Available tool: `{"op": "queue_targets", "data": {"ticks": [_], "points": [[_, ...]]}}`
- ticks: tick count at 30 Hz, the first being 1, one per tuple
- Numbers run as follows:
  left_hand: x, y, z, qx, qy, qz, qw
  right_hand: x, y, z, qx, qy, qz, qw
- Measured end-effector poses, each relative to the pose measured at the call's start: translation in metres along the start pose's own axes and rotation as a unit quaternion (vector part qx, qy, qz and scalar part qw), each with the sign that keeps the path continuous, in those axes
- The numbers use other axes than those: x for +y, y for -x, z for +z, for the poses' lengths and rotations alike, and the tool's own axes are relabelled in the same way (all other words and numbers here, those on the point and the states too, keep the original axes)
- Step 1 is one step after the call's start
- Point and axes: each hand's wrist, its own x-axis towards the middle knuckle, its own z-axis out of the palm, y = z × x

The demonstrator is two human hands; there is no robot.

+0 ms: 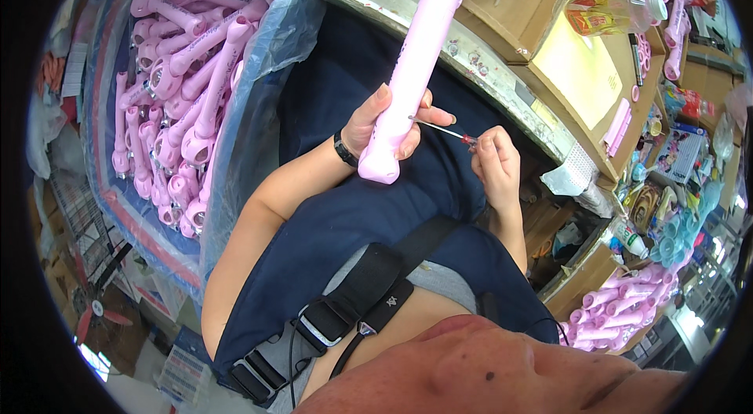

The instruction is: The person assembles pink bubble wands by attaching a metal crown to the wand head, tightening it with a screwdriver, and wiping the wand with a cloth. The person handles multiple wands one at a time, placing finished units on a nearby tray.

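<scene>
Has a heap of pink wands [216, 100] in the plastic-lined bin [304, 22] at left. Further right, holds a long pink tube [416, 53] fast in the left grip [365, 118], slanting up toward the counter [508, 95]. Then pinches a thin driver [455, 134] in the right grip [497, 163], with its tip by the tube's side; cannot tell if touching. Could skid through an off-line push and scratch the tube or jab the left grip; could turn the tube through slack holding.
</scene>
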Motion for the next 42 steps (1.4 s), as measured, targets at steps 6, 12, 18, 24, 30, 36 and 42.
{"op": "queue_targets", "data": {"ticks": [6, 12, 18, 24, 30, 36, 42], "points": [[0.000, 0.003, -0.009, 0.003, -0.017, -0.004, 1.000, -0.009, -0.011, -0.005, -0.077, -0.099, 0.149, 0.981], [0.004, 0.004, -0.018, 0.018, -0.025, 0.006, 1.000, -0.011, -0.015, -0.007, -0.113, -0.096, 0.190, 0.971], [0.011, 0.005, -0.024, 0.027, -0.067, 0.020, 0.997, -0.006, -0.012, -0.001, -0.101, 0.046, 0.127, 0.986], [0.010, 0.004, -0.027, 0.035, -0.098, 0.026, 0.994, -0.001, -0.012, 0.000, -0.087, 0.048, 0.114, 0.989], [0.013, 0.000, -0.019, 0.061, -0.197, 0.043, 0.978, 0.001, -0.010, 0.000, -0.067, 0.042, 0.100, 0.992], [0.034, -0.027, 0.010, 0.160, -0.341, 0.068, 0.924, 0.002, -0.010, -0.004, -0.064, 0.042, 0.090, 0.993], [0.038, -0.045, 0.032, 0.211, -0.345, 0.020, 0.914, 0.002, -0.007, -0.010, -0.055, 0.025, 0.084, 0.995]]}}
